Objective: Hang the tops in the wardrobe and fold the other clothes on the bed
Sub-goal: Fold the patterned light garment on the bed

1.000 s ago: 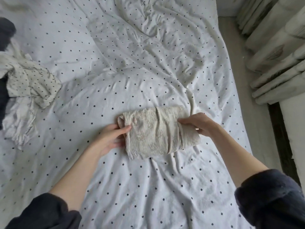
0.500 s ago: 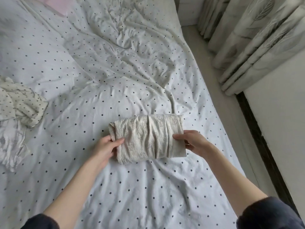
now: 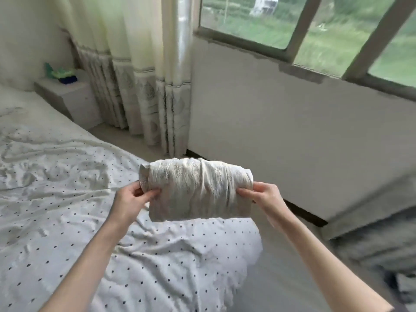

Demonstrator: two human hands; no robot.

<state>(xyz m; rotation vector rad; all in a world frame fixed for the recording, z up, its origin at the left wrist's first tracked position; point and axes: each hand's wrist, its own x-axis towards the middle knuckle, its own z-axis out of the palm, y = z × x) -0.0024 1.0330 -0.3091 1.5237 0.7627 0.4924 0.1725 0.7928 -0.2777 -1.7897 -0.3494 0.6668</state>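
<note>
We find the folded cream garment (image 3: 198, 190) at the centre of the frame, held in the air between both hands and clear of the bed (image 3: 67, 199), above the bed's right corner. It is rolled into a compact bundle, its long axis running left to right, with a faint printed pattern on the cloth

Our left hand (image 3: 132, 199) pinches the bundle's left end, thumb on top and fingers curled beneath the edge. Our right hand (image 3: 263, 197) pinches the right end in like fashion, fingers closed on the cloth. The garment spans the whole gap between the two hands; both forearms run in from the lower edge of the frame

The bed, under a white sheet with dark dots, fills the lower left. A white bedside cabinet (image 3: 67, 97) stands in the upper left, with small green and blue items on top, too blurred to identify. Pale curtains (image 3: 139, 75) hang at upper centre, beside a window (image 3: 315, 30) at the upper right
</note>
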